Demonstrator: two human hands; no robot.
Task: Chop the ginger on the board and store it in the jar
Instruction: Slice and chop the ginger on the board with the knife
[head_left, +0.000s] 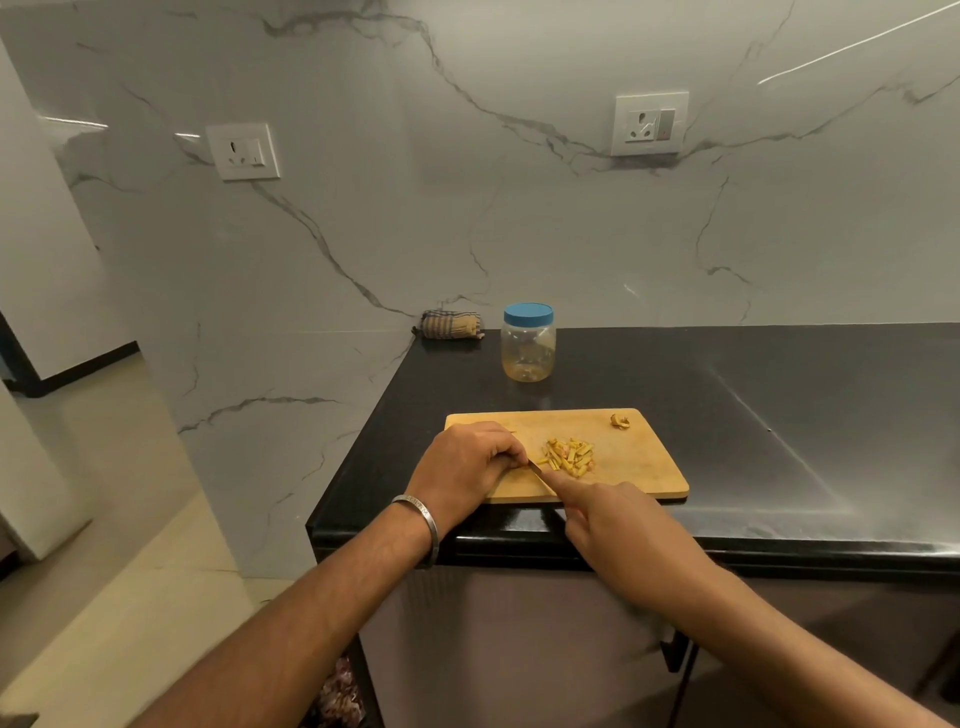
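Left hand (470, 462) with metal bangle (423, 525) at wrist, fingers curled on the cutting board (644, 467), whether pinching ginger cannot be told. Knife blade (540, 475) between both hands. Right hand (618, 525) grasping knife, forefinger extended along blade. Chopped ginger pile (569, 457) just beyond right fingertip; lidded jar (528, 343) farther beyond, off board; ginger scrap (620, 421) at far right corner.

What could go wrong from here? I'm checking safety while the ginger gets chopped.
The left hand has its curled fingers right beside the knife that the right hand guides, so a slip could nick them. The board sits at the counter edge and may shift. The jar is lidded, delaying storing.
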